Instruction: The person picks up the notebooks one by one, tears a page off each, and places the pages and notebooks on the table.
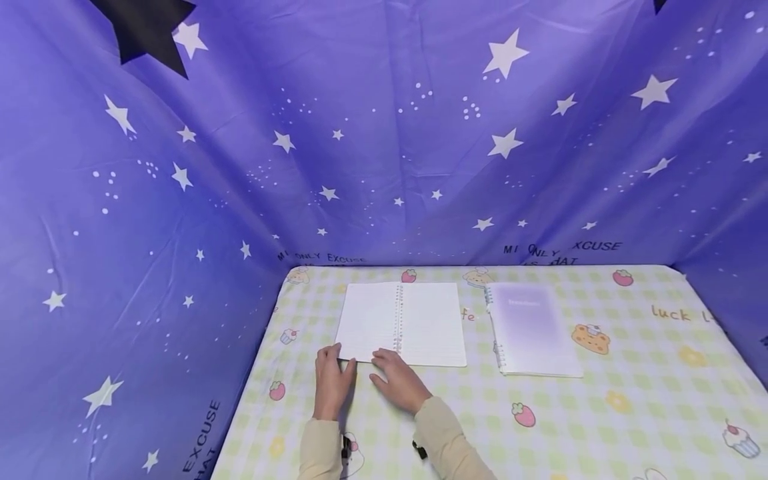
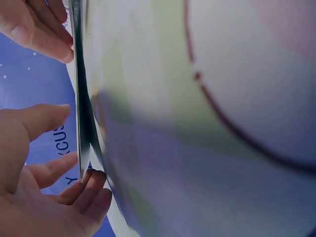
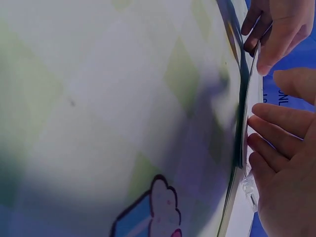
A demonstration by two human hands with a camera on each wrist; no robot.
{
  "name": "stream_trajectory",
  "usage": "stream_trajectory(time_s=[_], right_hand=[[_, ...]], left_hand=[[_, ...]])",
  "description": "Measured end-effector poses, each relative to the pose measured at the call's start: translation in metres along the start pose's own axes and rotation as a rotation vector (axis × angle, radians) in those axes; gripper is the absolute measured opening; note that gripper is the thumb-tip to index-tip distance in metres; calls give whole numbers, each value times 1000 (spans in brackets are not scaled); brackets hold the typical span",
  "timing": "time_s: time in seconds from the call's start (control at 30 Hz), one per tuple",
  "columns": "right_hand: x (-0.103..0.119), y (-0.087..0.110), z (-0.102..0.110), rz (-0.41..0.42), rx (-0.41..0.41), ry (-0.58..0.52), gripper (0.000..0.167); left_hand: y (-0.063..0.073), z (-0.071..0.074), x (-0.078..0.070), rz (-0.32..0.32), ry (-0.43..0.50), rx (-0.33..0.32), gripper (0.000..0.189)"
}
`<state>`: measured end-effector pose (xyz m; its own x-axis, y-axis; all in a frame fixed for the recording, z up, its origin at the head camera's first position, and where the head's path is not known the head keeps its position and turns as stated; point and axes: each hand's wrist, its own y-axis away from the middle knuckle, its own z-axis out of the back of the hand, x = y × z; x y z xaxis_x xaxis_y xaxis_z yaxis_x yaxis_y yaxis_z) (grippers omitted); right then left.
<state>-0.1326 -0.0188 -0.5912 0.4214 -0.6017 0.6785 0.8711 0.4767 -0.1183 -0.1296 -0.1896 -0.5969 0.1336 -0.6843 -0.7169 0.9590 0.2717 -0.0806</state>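
A spiral notebook (image 1: 432, 327) lies open on the cloth, with white lined pages on both sides of its coil. At its lower left corner is my left hand (image 1: 333, 383). In the left wrist view, some fingers of that left hand (image 2: 69, 217) reach beneath the notebook's edge (image 2: 78, 98), the others on the page side; the edge looks slightly raised. My right hand (image 1: 402, 383) rests near the lower end of the coil. The right wrist view shows this right hand (image 3: 291, 173) with fairly straight fingers touching the page side.
A purple-covered spiral notebook (image 1: 534, 333) lies closed to the right of the open one. Beneath both spreads a green-and-white checked tablecloth (image 1: 624, 433) with cupcakes and strawberries. Blue star-printed curtains (image 1: 372, 160) stand at the back and sides.
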Motion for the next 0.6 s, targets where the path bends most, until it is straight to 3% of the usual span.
stream_trajectory(time_s=[0.23,0.43,0.6], right_hand=[[0,0,-2,31,-25,65,33],[2,1,1,30,-7,66,33],[2,2,4,35,-17,34,34]], left_hand=[[-2,-1,1,-58,-32,-24,43],[-2,0,0,-68,-56,-25,41],[-11,2,-6,-119,-93,-40,37]])
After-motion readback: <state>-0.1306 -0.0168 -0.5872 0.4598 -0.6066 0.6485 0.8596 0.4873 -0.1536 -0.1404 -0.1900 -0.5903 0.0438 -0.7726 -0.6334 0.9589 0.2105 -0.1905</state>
